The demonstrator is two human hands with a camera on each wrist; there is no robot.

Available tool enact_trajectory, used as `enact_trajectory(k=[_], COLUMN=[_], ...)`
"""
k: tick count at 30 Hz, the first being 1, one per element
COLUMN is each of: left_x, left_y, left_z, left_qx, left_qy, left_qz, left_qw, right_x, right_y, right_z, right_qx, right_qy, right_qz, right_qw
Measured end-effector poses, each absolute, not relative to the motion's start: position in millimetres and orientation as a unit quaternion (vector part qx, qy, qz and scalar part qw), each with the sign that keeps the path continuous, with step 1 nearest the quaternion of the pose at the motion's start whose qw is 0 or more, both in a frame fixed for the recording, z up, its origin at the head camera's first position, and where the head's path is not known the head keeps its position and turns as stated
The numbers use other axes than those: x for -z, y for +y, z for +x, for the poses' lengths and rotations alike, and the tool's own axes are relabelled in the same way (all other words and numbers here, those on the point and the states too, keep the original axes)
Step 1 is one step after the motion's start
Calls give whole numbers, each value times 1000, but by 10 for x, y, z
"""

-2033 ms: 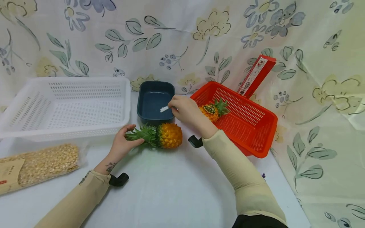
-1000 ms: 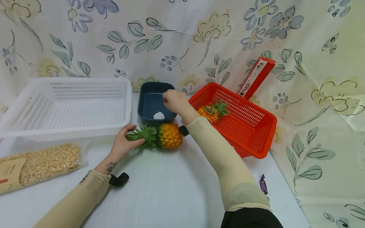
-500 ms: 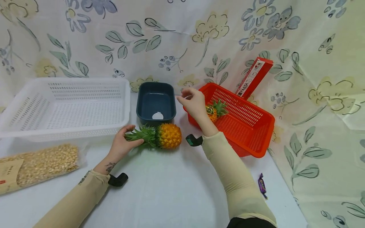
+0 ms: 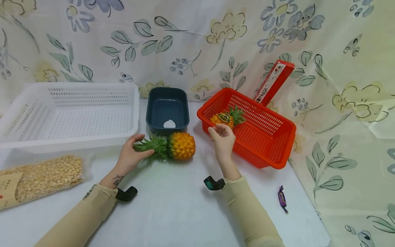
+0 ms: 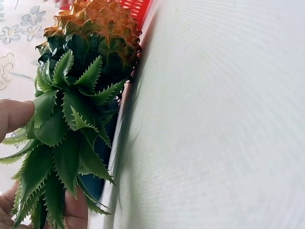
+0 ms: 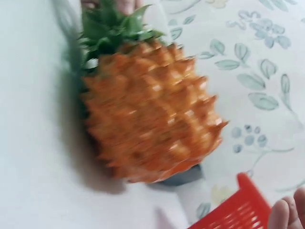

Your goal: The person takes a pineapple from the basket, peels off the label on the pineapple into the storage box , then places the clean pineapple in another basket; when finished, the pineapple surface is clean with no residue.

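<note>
Head view: right fingers (image 4: 224, 129) withdrew, loosely curled (left fingers (image 4: 135, 138) pinch pineapple leaves (image 4: 158, 146)).

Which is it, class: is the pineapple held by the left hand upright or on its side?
The pineapple lies on its side: in the head view, its leafy crown extends sideways toward the left hand.

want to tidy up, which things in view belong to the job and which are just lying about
Likely part of the job:
pineapple held by its leaves in the left hand
dark blue container beside it
white piece in that container
red basket and second pineapple, nearest the right hand

Probably just lying about:
white basket
bag of kernels
red pasta box
purple-wrapped sweet
</note>
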State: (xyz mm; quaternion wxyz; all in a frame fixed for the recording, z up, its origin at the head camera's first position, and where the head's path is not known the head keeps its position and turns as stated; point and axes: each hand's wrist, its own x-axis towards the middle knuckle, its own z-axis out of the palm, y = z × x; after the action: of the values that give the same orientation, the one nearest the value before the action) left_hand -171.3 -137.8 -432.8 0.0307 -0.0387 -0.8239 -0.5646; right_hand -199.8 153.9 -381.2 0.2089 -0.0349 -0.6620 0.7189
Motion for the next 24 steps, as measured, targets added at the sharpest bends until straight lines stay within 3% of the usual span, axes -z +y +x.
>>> enact_trajectory(k=[16, 24], left_x=[4343, 4339], left_y=[-1382, -1381], left_z=[-1733, -1735], left_qx=[558, 549], left_qy=[-829, -835], left_qz=[-32, -35], left_qw=[26, 30], right_x=[4196, 4281], right_y=[1528, 1570], right_z=[-1953, -2027], right_qx=[-675, -696], right_qy=[-663, -621], right_qz=[-147, -213], right_qw=[288, 292])
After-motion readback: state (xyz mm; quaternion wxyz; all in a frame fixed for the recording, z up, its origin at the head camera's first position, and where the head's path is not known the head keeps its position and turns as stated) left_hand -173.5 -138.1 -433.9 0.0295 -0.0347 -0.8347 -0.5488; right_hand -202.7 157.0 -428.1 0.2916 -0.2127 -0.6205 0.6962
